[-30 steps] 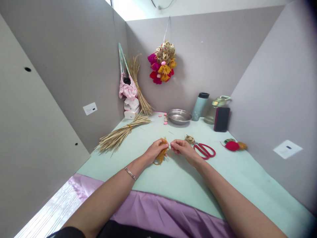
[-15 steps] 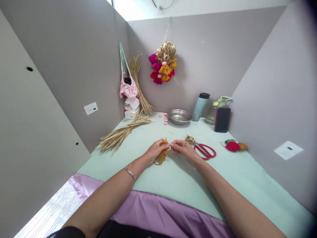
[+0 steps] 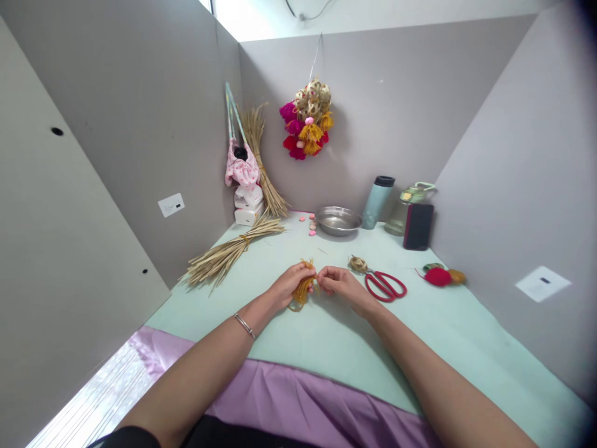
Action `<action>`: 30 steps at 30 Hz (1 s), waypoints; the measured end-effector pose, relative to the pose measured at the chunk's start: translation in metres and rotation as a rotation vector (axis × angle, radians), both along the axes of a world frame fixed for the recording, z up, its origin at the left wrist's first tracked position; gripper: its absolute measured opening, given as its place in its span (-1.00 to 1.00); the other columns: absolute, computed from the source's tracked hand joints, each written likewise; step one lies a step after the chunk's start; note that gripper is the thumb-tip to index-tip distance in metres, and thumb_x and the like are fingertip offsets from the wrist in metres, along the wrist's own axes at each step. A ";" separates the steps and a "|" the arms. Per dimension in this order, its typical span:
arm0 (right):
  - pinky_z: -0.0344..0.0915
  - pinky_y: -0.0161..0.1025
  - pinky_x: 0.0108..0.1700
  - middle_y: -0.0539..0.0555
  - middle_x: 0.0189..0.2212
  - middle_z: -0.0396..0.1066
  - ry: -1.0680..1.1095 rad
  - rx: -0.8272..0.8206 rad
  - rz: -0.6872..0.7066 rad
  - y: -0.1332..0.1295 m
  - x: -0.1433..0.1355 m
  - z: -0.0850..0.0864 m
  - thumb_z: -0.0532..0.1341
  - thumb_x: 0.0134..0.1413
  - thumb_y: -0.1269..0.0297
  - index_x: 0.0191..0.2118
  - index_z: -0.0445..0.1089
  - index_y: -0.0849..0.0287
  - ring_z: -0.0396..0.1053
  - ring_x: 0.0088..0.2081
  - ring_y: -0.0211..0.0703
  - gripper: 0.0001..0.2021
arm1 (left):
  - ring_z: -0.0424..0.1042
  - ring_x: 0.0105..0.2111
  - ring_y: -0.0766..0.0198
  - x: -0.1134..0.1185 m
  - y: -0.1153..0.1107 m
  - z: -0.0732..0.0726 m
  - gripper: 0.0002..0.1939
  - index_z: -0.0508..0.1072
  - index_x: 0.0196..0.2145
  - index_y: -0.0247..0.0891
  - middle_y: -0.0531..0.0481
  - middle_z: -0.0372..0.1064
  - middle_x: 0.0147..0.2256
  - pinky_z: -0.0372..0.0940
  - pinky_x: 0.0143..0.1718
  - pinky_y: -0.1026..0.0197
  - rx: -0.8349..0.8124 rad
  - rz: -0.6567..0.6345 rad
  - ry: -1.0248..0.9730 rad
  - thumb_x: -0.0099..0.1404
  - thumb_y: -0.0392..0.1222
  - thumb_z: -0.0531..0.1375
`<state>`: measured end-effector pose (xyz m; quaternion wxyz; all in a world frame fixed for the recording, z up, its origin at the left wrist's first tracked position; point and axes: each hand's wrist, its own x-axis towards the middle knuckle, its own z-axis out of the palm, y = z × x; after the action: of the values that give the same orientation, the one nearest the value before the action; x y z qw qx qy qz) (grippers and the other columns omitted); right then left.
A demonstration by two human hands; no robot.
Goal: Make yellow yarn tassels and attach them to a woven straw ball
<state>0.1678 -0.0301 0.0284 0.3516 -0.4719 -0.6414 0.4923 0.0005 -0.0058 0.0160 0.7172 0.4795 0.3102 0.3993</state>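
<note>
Holds yellow yarn (image 3: 303, 294) in the left hand (image 3: 290, 283), clamping it between thumb and fingers, with loose loops below them. Pinches the fingertips of the right hand (image 3: 339, 284) together just beside the yarn; cannot tell whether around a strand. Right of these fingers, red-handled scissors (image 3: 384, 285) beside a woven ball (image 3: 359, 264); farther beyond them, a metal bowl (image 3: 339, 232); left of the left fingers, a straw bundle (image 3: 226, 254).

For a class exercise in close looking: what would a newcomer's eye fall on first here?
A bright cluster of woven balls and yarn tassels hangs against the back partition. Below, the left hand grips mustard yarn, the right hand close beside it. Red-handled scissors lie to their right.
</note>
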 end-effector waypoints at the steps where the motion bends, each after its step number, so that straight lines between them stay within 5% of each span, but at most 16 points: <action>1: 0.43 -0.18 -0.28 0.06 -0.22 0.45 0.014 -0.002 -0.008 0.000 0.000 -0.001 0.20 0.24 0.23 -0.11 0.40 0.25 0.45 -0.31 -0.21 -0.80 | 0.27 -0.56 0.47 0.000 0.000 0.000 -0.77 0.29 -0.35 -0.29 0.10 0.26 -0.48 0.25 -0.51 0.38 0.006 0.000 -0.004 0.12 -0.15 0.25; 10: 0.43 -0.18 -0.27 0.06 -0.20 0.44 0.248 -0.023 -0.158 0.003 -0.005 -0.004 0.20 0.24 0.24 -0.10 0.39 0.24 0.44 -0.30 -0.20 -0.80 | 0.29 -0.62 0.45 0.004 0.002 -0.010 -0.71 0.26 -0.37 -0.28 0.15 0.24 -0.57 0.19 -0.54 0.38 0.061 0.033 0.079 0.15 -0.06 0.26; 23: 0.31 -0.25 -0.42 0.06 -0.40 0.49 0.536 -0.122 -0.077 -0.007 -0.023 0.006 0.30 0.07 0.19 -0.34 0.44 0.16 0.32 -0.53 -0.26 -0.85 | 0.29 -0.63 0.38 0.010 0.003 -0.014 -0.60 0.22 -0.39 -0.25 0.13 0.25 -0.59 0.17 -0.57 0.32 0.088 0.124 0.057 0.07 0.11 0.25; 26: 0.22 -0.28 -0.55 0.15 -0.31 0.53 0.529 -0.130 -0.078 -0.004 -0.016 0.010 0.35 -0.03 0.18 -0.27 0.48 0.14 0.28 -0.57 -0.26 -0.80 | 0.26 -0.67 0.38 0.012 0.005 -0.015 -0.59 0.22 -0.39 -0.23 0.16 0.20 -0.63 0.15 -0.59 0.31 0.097 0.128 0.047 0.05 0.11 0.26; 30: 0.24 -0.29 -0.55 0.04 -0.01 0.46 0.575 -0.040 -0.256 0.012 0.016 0.013 0.27 0.02 0.06 -0.14 0.43 -0.06 0.25 -0.53 -0.30 -0.74 | 0.20 -0.67 0.43 0.010 0.007 -0.016 -0.63 0.21 -0.42 -0.22 0.19 0.15 -0.62 0.18 -0.57 0.31 0.120 0.154 0.033 0.06 0.08 0.25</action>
<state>0.1834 -0.0183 0.0413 0.5686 -0.3970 -0.4412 0.5697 0.0101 0.0016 0.0003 0.6493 0.5028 0.3332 0.4632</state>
